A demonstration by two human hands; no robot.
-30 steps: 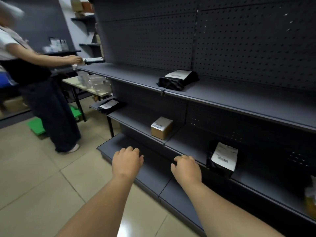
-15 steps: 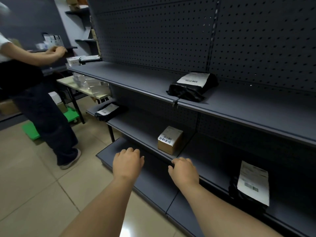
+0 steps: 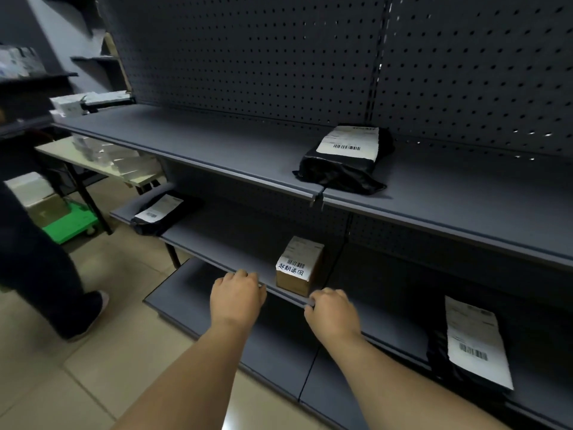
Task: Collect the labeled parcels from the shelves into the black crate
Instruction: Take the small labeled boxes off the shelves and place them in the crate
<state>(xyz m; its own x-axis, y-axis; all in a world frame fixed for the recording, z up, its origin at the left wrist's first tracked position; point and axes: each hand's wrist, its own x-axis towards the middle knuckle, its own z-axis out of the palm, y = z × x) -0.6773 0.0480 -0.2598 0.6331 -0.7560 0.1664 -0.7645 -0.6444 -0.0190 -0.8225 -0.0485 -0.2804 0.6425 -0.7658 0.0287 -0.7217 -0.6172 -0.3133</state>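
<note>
left hand (image 3: 237,297) low center, fingers curled loose, holding nothing, knuckles at the middle shelf (image 3: 217,240) lip | right hand (image 3: 333,315) same deal just right of it | cardboard parcel (image 3: 299,265) sits at that edge between them | black bag parcels (image 3: 344,159) upper right, left, lower right | bare shelf left of the box
</note>
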